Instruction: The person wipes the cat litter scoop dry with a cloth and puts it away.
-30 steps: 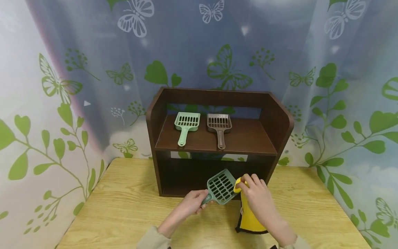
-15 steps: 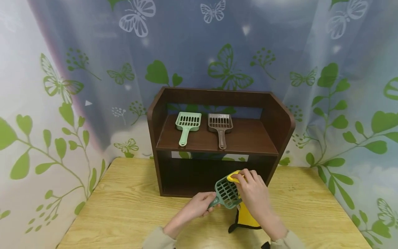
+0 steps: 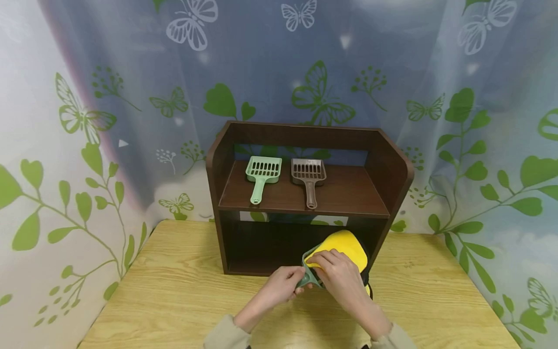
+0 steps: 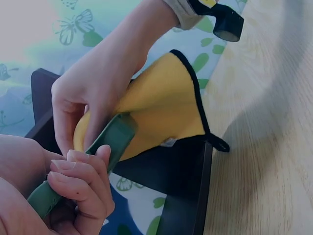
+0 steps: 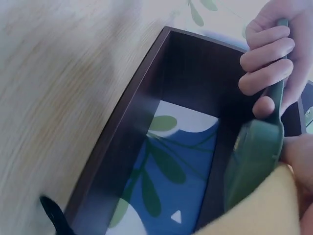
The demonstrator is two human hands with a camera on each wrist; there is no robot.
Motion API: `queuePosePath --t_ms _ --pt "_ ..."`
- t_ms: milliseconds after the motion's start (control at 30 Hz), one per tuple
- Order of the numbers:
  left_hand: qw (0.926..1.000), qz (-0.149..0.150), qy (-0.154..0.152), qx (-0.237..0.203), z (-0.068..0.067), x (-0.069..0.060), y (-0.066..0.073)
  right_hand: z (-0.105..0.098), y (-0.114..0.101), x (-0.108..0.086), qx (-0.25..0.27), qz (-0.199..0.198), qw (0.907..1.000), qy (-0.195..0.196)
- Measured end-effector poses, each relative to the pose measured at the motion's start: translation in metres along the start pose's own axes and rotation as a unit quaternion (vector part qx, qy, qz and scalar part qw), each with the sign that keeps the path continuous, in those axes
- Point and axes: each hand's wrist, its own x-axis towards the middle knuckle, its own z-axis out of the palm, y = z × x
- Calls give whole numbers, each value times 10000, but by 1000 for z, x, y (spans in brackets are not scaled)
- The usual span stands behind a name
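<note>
A dark green slotted litter scoop (image 3: pixel 308 277) is held by its handle in my left hand (image 3: pixel 283 286), in front of the shelf's lower level. My right hand (image 3: pixel 342 276) grips a yellow cloth (image 3: pixel 344 247) with black edging and presses it onto the scoop's head. In the head view the cloth hides most of the slots. The left wrist view shows my left fingers (image 4: pixel 83 181) curled round the handle, with the cloth (image 4: pixel 166 103) draped beyond. From the right wrist, the scoop's side (image 5: pixel 257 152) shows above the blurred cloth (image 5: pixel 264 210).
A dark brown two-level shelf (image 3: pixel 301 212) stands at the back of the wooden table (image 3: pixel 174 291). On its upper level lie a light green scoop (image 3: pixel 258 189) and a brown scoop (image 3: pixel 310 191). A patterned curtain (image 3: pixel 261 58) hangs behind.
My right hand has swept the cloth from the scoop's outer edge down over its head toward the handle. The cloth has flipped upward over the slots. My left hand has shifted slightly right.
</note>
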Motion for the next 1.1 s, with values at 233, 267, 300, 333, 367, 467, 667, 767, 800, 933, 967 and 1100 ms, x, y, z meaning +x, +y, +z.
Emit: queuePosePath --t_ms 233,267,300,333,367,467,667,767,800,933,967,1100 --pt "9995 -13 317 59 -12 1 -4 -12 3 2 357 -407 9959 -724" --pt "9992 7 371 113 -14 1 -5 -14 4 1 411 -534 9946 -788" --pt "9990 30 416 183 -17 1 -5 -15 5 1 447 -681 9931 -840" --pt "9987 55 438 242 -19 0 -5 -17 7 1 468 -817 9916 -886" --pt "9985 75 458 300 -21 -1 -5 -18 8 0 504 -935 9901 -919" --pt "9981 129 438 414 -26 -2 -4 -19 12 0 464 -1216 9871 -931" --pt "9990 144 313 283 -30 -5 -5 -24 24 -3 148 -1283 9886 -778" --pt "9989 167 260 355 -32 -6 -7 -27 30 -5 81 -1319 9886 -724" --pt "9988 172 236 399 -33 -7 -8 -28 32 -6 59 -1345 9884 -700" --pt "9986 135 112 505 -35 -8 -10 -30 38 -10 137 -1402 9884 -574" --pt "9986 114 68 513 -36 -8 -11 -31 40 -11 175 -1371 9889 -551" --pt "9990 90 -5 432 -38 -10 -14 -37 45 -14 318 -1095 9918 -575"
